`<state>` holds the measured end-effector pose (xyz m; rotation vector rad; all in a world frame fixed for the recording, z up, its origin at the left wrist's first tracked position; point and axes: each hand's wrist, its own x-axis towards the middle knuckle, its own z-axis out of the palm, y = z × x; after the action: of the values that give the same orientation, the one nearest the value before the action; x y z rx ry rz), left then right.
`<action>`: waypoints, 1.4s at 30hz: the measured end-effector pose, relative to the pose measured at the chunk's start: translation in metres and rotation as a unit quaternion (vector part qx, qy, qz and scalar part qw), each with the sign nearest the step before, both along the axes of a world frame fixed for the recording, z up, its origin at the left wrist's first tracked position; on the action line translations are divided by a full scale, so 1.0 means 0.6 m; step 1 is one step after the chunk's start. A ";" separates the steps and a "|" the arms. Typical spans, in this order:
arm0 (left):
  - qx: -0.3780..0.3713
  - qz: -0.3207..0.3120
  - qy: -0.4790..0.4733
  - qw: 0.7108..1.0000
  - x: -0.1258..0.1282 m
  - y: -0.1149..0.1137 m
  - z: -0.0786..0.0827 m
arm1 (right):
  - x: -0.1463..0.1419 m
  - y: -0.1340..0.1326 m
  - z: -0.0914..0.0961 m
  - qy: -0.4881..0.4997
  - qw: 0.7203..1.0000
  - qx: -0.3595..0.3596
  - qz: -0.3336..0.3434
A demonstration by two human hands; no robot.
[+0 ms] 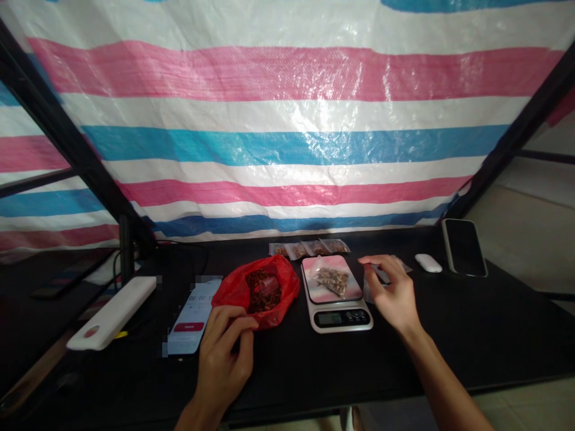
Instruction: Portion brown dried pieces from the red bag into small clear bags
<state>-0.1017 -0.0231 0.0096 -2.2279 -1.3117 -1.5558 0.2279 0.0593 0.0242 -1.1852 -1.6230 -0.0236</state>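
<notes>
My left hand (227,353) rests on the black table (449,335), fingers curled and pinched together at the near edge of a red plastic bag (233,290) full of dark brown spice pieces. A small digital scale (335,293) stands right of the bag with a clear packet of brown bits (333,279) on its plate. My right hand (392,293) hovers just right of the scale, fingers bent over a small clear packet (375,276) on the table. A row of filled small packets (309,247) lies behind the scale.
A phone with a lit timer screen (192,317) lies left of the red bag. A white power bank (112,311) sits at the far left. A white earbud case (427,263) and a dark phone (465,246) lie at the right. A striped tarp hangs behind.
</notes>
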 end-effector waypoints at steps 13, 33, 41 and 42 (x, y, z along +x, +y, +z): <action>0.030 0.006 -0.015 0.999 0.011 -0.008 0.006 | -0.065 -0.001 -0.023 -0.118 0.988 -0.102 0.021; -0.263 -0.087 -0.334 0.901 0.039 0.010 -0.002 | -0.260 -0.071 -0.006 0.137 0.950 -0.190 0.205; -0.286 -0.140 -0.369 0.873 0.039 0.013 0.001 | -0.253 -0.067 0.015 0.083 0.959 -0.154 0.222; -0.292 -0.144 -0.375 0.868 0.040 0.013 0.000 | -0.252 -0.069 0.015 0.067 0.965 -0.142 0.210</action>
<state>-0.0776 -0.0152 0.0094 -2.2770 -1.9163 -2.6122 0.0765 0.0180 0.0330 -1.0029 -1.7653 0.5658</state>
